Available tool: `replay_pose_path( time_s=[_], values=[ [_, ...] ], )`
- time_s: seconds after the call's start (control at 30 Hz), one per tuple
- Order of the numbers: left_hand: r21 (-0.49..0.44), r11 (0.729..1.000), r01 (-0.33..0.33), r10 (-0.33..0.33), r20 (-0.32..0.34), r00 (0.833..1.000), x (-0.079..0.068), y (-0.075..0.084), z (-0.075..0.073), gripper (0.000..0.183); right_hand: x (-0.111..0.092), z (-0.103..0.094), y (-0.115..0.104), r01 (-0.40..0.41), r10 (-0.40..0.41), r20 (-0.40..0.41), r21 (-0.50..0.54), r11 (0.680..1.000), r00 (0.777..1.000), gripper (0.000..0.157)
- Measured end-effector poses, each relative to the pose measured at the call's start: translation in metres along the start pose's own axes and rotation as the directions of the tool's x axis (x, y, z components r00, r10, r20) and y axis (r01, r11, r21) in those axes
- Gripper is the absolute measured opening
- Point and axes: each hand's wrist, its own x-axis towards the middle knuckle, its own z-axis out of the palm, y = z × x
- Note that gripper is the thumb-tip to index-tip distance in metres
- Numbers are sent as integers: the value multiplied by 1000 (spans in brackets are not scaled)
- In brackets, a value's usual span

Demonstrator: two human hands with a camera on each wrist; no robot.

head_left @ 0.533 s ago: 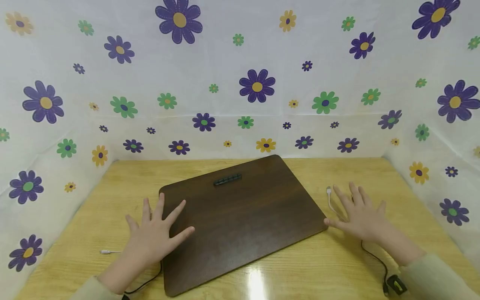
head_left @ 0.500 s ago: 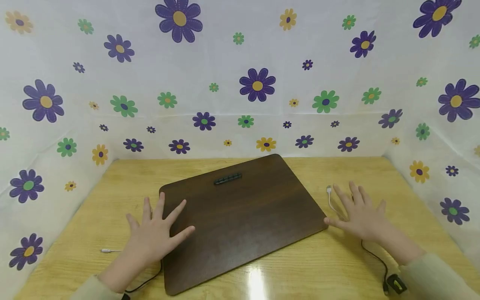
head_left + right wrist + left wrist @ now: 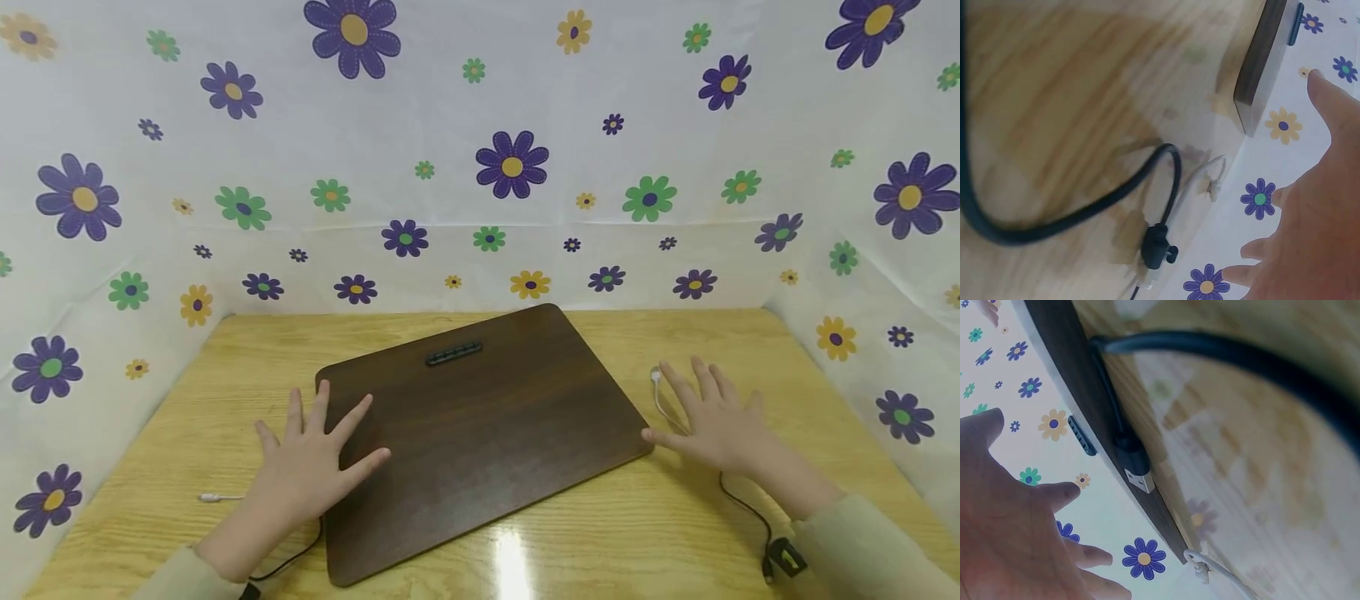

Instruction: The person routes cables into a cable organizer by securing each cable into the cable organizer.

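A dark brown wooden board (image 3: pixel 480 450) lies at an angle on the table. My left hand (image 3: pixel 300 471), fingers spread, is over the board's left edge and holds nothing. Spread as well and holding nothing, my right hand (image 3: pixel 723 429) has its thumb tip at the board's right corner in the head view. Near the board's far edge lies a small black slotted strip (image 3: pixel 453 353). The left wrist view shows a black cable with a USB plug (image 3: pixel 1132 456) beside the board's edge. Below the right hand is a black cable with a black plug (image 3: pixel 1155 247).
A white cable plug (image 3: pixel 656 374) lies just left of the right fingers, and another white plug (image 3: pixel 212 497) lies left of the left wrist. A black piece with a green mark (image 3: pixel 787 557) is beside the right sleeve. Flower-printed cloth (image 3: pixel 420 108) surrounds the wooden table (image 3: pixel 585 533).
The head view has shifted slightly, so the whole scene sits a little higher. Both hands stay spread in nearly the same places; the board and strip have not moved on the table.
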Motion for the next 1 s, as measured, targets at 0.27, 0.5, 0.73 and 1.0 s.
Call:
replay_pose_path(
  time_s=[0.27, 0.5, 0.73, 1.0],
  values=[
    [20, 1000, -15, 15, -28, 999, 1, -1, -2, 82, 7, -9, -6, 12, -12, 0, -2, 1000, 1000, 107],
    [39, 998, -40, 43, -75, 996, 1, 0, -9, 78, 15, -19, -15, 74, -73, -25, 32, 997, 997, 105],
    [41, 998, -42, 45, -80, 996, 2, 0, -9, 74, 26, -22, -32, 122, -116, -55, 109, 987, 992, 98],
    [6, 1000, -28, 28, -102, 994, -2, -1, -7, 70, 32, -18, -46, 131, -119, -95, 135, 982, 988, 90]
  ],
)
